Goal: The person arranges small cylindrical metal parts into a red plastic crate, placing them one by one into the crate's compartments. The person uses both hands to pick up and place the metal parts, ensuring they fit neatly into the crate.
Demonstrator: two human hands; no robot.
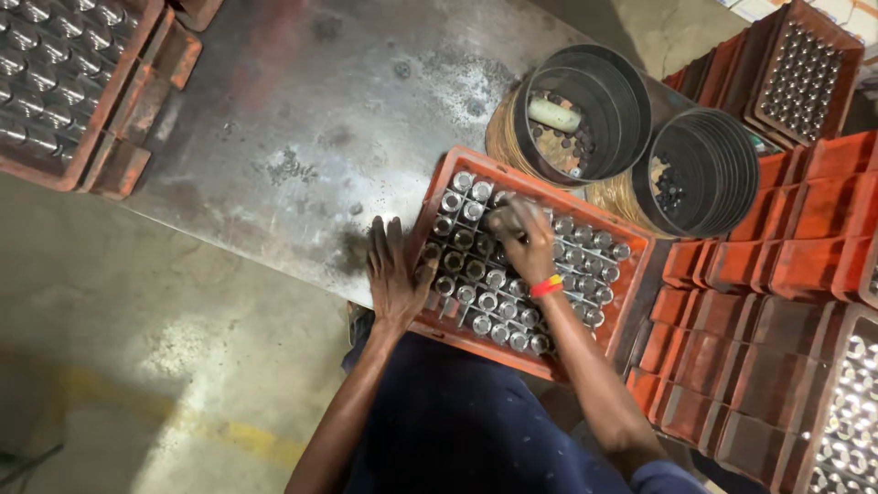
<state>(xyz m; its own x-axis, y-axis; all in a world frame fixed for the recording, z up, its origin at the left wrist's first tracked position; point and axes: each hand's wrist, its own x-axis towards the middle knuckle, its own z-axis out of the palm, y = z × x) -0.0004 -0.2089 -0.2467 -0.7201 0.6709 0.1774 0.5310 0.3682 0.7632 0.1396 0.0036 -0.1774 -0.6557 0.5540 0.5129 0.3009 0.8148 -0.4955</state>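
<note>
Orange crate: the orange plastic crate with a grid of cells [437, 199] sits at the near edge of the worn grey metal table [311, 119], right in front of the person, turned a bit skew to the table edge.
Contents: short shiny metal cylinders [485, 300] standing upright, one per cell, so most cells are filled.
Left hand: the left hand [393, 274] lies flat with fingers spread over the crate's left rim and the table beside it, palm down, not gripping anything.
Right hand: the right hand [523, 240] is over the middle of the crate, fingers bunched together around one grey metal piece [501, 220] near the upper rows. Pretty blurry there, so can't say exactly how it's pinched.
Wrist: a red and yellow band [546, 286] on the right wrist.
Behind the crate: two dark round metal tubs [631, 101], side by side and touching; the left one has a pale cylinder [554, 114] and small bits inside.
Right side: stacks of more orange crates [777, 265], some loaded with the same metal parts.
Top left: another orange crate full of metal parts [55, 64] on the far corner of the table.
Below: concrete floor [137, 348] with a faded yellow stripe.
</note>
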